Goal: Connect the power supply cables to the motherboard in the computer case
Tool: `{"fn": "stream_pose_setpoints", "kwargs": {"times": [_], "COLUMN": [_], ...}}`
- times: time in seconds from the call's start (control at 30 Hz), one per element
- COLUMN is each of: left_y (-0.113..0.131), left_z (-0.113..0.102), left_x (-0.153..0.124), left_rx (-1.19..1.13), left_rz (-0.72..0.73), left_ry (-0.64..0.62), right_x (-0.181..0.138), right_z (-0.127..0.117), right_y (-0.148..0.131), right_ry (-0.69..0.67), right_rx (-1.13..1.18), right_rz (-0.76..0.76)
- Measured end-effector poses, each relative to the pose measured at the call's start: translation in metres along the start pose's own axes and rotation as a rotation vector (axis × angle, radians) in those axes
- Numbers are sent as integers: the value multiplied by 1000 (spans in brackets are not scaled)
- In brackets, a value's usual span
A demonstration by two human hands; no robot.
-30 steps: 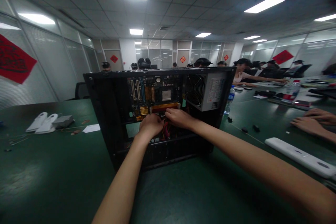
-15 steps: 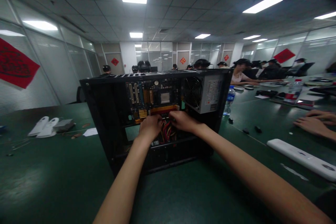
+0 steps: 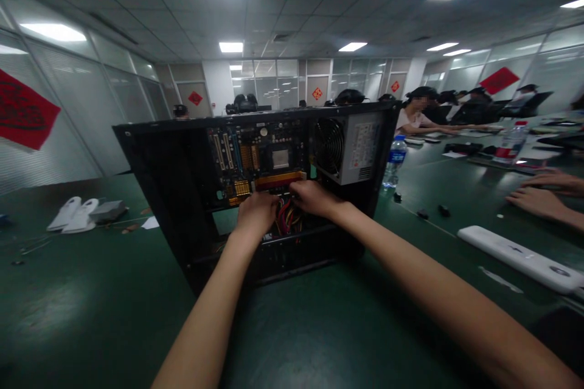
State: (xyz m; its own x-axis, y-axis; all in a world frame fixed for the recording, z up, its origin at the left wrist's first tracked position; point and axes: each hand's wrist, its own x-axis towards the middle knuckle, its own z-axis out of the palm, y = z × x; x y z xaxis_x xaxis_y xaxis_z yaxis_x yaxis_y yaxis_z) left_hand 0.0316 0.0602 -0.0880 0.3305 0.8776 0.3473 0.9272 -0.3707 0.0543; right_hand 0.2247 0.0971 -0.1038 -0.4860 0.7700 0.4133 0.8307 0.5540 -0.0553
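Note:
A black computer case (image 3: 255, 112) stands open-sided on the table, its inside facing me. Within it are a motherboard (image 3: 296, 155) and, at the upper right, a power supply (image 3: 362, 149) with a fan. Below the red and yellow memory slots (image 3: 279, 180) hangs a bundle of red, yellow and black cables (image 3: 288, 217). My left hand (image 3: 258, 214) is closed at the bundle's left side, my right hand (image 3: 314, 199) closed at its upper right, just under the slots. Their curled fingertips are mostly hidden, so what they pinch cannot be made out.
The green table (image 3: 91, 316) carries white slippers (image 3: 75, 214) and a grey box (image 3: 108, 211) at left. Right of the case are a water bottle (image 3: 395, 161), small black pieces (image 3: 444, 211) and a long white device (image 3: 520, 258). Another person's hands (image 3: 542, 197) rest farther right.
The view has tilted down slightly, and the case's top left corner now appears lower and farther left relative to the room. Both hands stay closed near the cables.

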Motion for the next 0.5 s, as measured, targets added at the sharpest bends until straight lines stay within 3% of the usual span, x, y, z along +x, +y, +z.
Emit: {"fn": "stream_pose_setpoints", "kwargs": {"times": [0.5], "left_y": [2], "left_z": [2], "left_x": [0], "left_rx": [-3], "left_rz": [6], "left_ry": [26], "right_x": [0], "right_z": [1], "right_y": [2], "right_ry": [37], "right_rx": [72], "right_rz": [71]}}
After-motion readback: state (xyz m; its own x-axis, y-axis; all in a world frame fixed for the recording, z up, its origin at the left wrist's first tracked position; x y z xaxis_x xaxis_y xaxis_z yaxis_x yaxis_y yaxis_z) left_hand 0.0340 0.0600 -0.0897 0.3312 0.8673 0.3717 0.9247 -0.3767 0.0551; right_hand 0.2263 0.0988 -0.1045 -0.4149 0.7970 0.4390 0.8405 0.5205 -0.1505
